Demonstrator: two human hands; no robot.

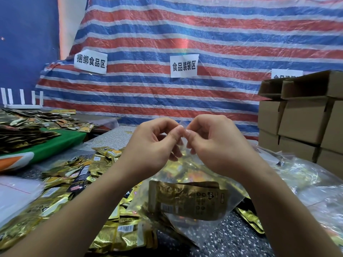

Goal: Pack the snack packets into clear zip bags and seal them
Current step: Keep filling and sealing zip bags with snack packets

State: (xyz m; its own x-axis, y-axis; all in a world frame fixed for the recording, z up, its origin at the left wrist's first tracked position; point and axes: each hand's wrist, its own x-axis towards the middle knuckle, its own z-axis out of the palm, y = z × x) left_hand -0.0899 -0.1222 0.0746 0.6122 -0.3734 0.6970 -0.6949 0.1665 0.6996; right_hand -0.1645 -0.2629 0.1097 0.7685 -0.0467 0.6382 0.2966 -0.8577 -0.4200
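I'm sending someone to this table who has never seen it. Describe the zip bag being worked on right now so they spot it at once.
Start at the red, white and blue striped tarp behind the table, then drop to the two hands meeting in front of it. The left hand and right hand pinch the top of a clear zip bag that hangs down over the loose gold packets. Unlike the bags at right, it is held up.

Dark speckled stone-pattern tabletop (228, 236). Directly on it: a loose spread of gold foil snack packets (74, 182) at left, a flat stack of clear plastic bags (16, 193) at far left, stacked brown cardboard boxes (297, 123) at right rear.
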